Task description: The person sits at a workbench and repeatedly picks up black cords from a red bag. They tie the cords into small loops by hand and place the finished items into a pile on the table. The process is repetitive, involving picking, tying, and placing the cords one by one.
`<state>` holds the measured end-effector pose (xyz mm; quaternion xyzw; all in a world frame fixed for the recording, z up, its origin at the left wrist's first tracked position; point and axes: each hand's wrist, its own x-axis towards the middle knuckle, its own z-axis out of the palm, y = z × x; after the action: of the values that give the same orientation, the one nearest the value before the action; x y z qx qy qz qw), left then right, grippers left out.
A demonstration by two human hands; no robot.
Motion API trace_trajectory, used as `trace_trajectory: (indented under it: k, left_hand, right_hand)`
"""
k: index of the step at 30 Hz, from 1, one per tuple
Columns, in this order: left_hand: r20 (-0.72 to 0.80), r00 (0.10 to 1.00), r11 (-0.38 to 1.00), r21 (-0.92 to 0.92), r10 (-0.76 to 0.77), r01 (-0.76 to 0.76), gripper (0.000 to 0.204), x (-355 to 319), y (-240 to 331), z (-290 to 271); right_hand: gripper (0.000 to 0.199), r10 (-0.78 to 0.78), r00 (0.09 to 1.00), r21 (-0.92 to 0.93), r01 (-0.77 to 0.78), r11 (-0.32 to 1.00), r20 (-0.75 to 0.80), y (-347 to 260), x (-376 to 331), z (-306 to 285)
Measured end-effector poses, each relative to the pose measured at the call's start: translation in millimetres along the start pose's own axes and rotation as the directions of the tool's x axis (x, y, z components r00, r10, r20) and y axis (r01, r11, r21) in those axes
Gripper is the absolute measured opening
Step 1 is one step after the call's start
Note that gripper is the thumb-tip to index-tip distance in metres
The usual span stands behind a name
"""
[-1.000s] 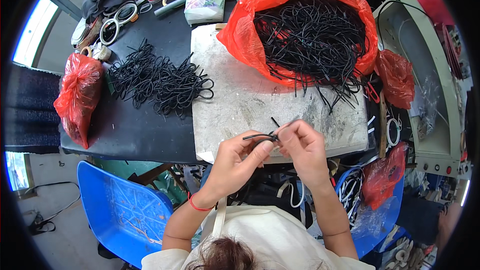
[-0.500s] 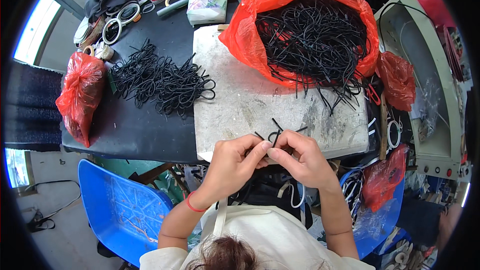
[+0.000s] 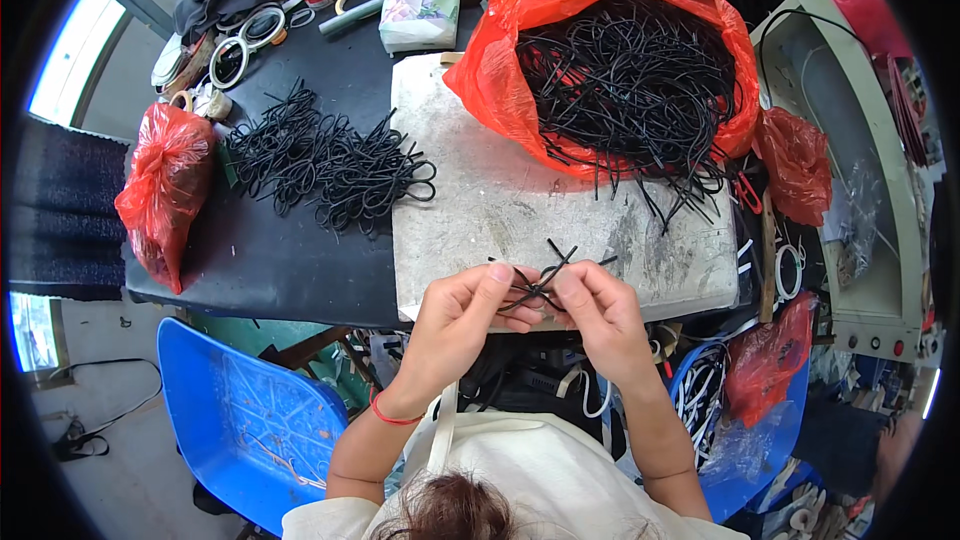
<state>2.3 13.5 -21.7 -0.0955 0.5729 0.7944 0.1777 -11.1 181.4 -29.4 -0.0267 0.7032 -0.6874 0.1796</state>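
Observation:
Thin black cords cross in a loose knot between my hands, with loops and several free ends sticking out. My left hand pinches the cords from the left, thumb on top and fingers curled beneath. From the right, my right hand grips them between thumb and fingers. Both hands are over the near edge of a worn, pale board. Farther off, a red plastic bag gapes around a tangle of loose black cords. Left of the board lies a pile of looped black cords.
A tied red bag sits at the table's left end. Tape rolls and a tissue pack stand at the back. Blue chairs flank me below the table edge. A pale machine housing borders the right side.
My hands have drawn slightly apart, and the crossed cords between them show more fully, with wider loops. My left thumb has shifted upward. The view has moved slightly.

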Motion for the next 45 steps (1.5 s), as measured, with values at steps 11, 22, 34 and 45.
trace_trajectory:
  k: [11, 22, 34, 45]
  left_hand:
    - [-0.023, 0.998, 0.992, -0.115, -0.063, 0.060, 0.071, -3.3, 1.5, -7.3]
    - [-0.017, 1.000, 0.996, -0.084, 0.001, -0.002, 0.029, -3.4, -5.4, -9.5]
    - [0.219, 0.600, -0.024, 0.949, 0.769, -0.315, 0.034, 26.3, -3.1, -4.0]
    - [0.395, 0.568, -0.341, 0.918, 0.722, -0.204, 0.016, 54.7, -0.8, -47.9]
  right_hand:
    - [0.044, 0.071, 0.997, 0.075, -0.071, 0.995, 0.000, -1.6, 0.6, -1.7]
    - [0.036, 0.033, 0.999, 0.092, -0.031, 0.995, -0.021, -0.3, -0.8, -2.6]
    - [0.010, -0.345, 0.875, -0.489, 0.149, 0.860, -0.341, 0.3, 22.1, -46.7]
    - [0.016, -0.759, 0.640, -0.837, 0.346, 0.424, -0.120, -17.8, 77.0, -48.5]
